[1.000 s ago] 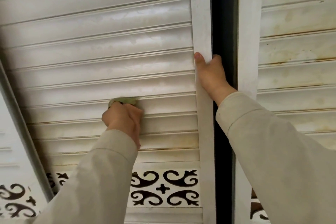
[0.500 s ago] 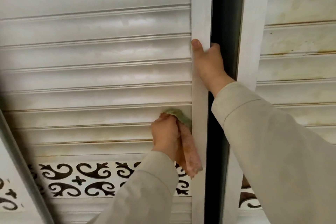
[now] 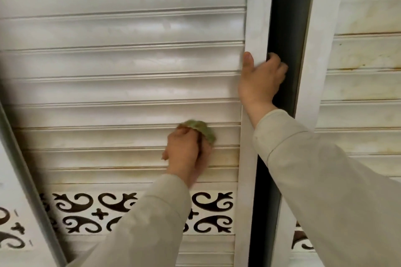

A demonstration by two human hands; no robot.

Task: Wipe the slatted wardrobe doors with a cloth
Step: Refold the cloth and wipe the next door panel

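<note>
A white slatted wardrobe door (image 3: 121, 67) fills the left and middle of the view. My left hand (image 3: 187, 154) grips a bunched green cloth (image 3: 201, 129) and presses it against a yellow-stained lower slat, a little left of the door's right frame. My right hand (image 3: 260, 80) holds that frame's edge (image 3: 253, 17), thumb on the front and fingers curled behind it into the dark gap. A second slatted door (image 3: 364, 84) stands to the right, with rusty streaks on its slats.
A dark gap (image 3: 288, 6) separates the two doors. Below the slats runs a white panel with black scroll cut-outs (image 3: 86, 212). A grey frame edge (image 3: 21, 169) slants down the left side, with another patterned panel beyond it.
My left hand slid the cloth right to the door frame, then back a little left and slightly up. The cloth's hanging pink end is now tucked out of sight. My right hand kept its grip.
</note>
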